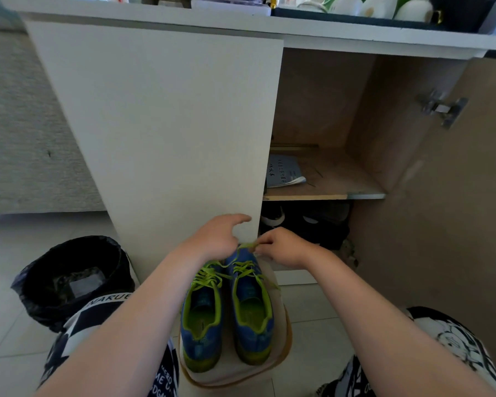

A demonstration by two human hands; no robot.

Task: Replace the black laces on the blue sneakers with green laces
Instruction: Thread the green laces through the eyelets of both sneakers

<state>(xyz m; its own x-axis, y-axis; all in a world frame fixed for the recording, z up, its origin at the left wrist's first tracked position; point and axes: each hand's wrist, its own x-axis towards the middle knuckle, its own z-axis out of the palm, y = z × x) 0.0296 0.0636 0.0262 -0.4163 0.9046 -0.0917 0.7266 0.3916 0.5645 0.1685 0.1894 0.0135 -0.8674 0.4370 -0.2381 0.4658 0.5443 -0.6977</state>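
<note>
Blue sneakers (229, 313) side by side on round stool (284, 339), toes twd white cabinet door (166, 124), both w/ green laces (212, 277). R hand (284, 250) grip pinched on lace end at toe of R shoe. L hand (215, 239) just beside, fingers loosely curled, nothing clearly held. Black-lined bin (72, 279) at left on floor.

Blue sneakers (226, 310): matt mesh-like cloth uppers, lime fabric lining. Green laces (212, 277): flat woven cloth. Cabinet door (161, 124): smooth matt white laminate. Inner shelf (335, 179): raw brown wood-look board, dull. Hinge (441, 107): shiny metal. Bin liner (72, 282): glossy black plastic. Floor (12, 325): smooth pale tiles. Booklet (284, 171): paper.
</note>
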